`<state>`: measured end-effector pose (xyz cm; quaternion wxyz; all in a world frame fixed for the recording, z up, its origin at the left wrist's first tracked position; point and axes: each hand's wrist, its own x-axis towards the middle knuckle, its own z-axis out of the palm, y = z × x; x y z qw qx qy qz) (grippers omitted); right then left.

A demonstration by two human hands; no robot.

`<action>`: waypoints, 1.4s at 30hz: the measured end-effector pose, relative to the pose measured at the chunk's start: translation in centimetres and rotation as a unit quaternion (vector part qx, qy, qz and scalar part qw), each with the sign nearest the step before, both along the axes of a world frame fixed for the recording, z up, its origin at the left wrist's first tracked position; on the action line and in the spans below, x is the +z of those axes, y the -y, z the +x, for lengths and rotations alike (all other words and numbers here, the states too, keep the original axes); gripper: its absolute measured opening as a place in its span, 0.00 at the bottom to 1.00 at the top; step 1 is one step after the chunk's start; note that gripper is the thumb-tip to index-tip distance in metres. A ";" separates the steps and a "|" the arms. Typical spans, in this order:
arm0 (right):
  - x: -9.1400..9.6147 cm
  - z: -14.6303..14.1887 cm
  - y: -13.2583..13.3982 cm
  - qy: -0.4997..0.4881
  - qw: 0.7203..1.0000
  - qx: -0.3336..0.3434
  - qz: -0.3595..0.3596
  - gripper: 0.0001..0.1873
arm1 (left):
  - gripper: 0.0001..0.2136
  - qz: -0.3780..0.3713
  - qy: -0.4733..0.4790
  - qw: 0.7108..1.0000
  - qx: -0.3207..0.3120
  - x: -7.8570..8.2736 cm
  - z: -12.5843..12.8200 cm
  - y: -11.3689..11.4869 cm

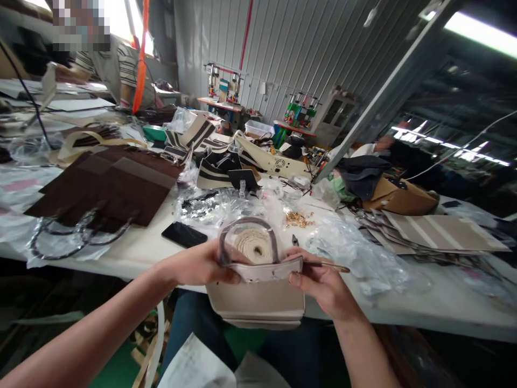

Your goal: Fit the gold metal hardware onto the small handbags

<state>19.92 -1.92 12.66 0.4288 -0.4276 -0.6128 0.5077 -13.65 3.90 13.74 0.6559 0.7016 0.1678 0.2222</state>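
Observation:
A small beige handbag [258, 299] with a plastic-wrapped dark handle hangs at the table's front edge, above my lap. My left hand [205, 265] is closed on the left end of its top edge, thumb in front. The right end of that edge is pinched in my right hand [321, 280]. A thin pointed tool [337, 267] also sticks out to the right from between my right fingers; its exact kind I cannot make out. Through the handle's loop shows a coiled cream strap roll [254, 245] on the table.
A black phone [184, 234] lies left of the bag, near dark brown bag panels [109, 183]. Gold metal fittings [299, 218] and clear plastic bags [363, 258] lie to the right, before stacked grey-beige panels [448, 231]. A person in striped sleeves [127, 64] stands far left.

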 end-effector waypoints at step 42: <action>-10.0 4.6 -10.5 0.008 0.972 -0.194 -0.134 0.19 | 0.11 0.025 -0.275 0.922 0.271 -8.1 7.2 -10.0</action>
